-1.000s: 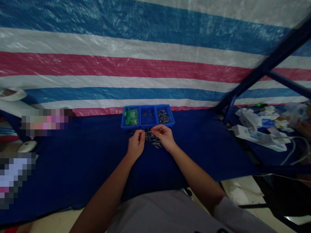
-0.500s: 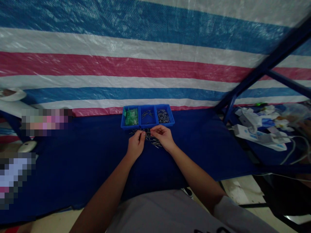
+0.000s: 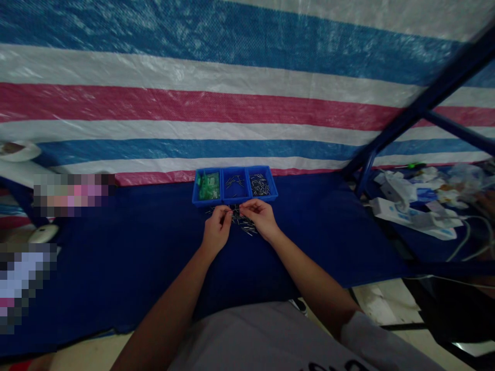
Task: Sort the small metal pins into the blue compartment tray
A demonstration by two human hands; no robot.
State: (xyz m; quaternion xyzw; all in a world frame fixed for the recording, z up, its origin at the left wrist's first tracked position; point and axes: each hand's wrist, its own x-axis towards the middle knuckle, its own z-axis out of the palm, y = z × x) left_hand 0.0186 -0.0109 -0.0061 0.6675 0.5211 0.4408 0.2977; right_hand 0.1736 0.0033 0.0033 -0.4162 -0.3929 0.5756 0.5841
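My left hand (image 3: 217, 226) and my right hand (image 3: 261, 217) face each other over a loose pile of thin dark metal pieces (image 3: 244, 223) on the blue tabletop. Thumb and fingers are pinched together on both hands, with the fingertips close to each other. Whatever they pinch is too small to name. Just beyond my hands stands a blue tray (image 3: 235, 200) with three compartments. Green plastic packets (image 3: 209, 186) fill its left one. A few thin metal pieces (image 3: 234, 181) lie in the middle one, and many similar pieces (image 3: 260, 184) lie in the right one.
A striped plastic sheet (image 3: 232, 108) hangs behind the table (image 3: 154, 268). To the right, a blue metal frame (image 3: 410, 116) slants upward beside a white box (image 3: 413, 219), crumpled plastic and cables. Blurred-out patches and a white object (image 3: 43, 233) are at the left.
My hands stay in nearly the same place above the pile, with only slight finger movement. The tray and its contents look unchanged.
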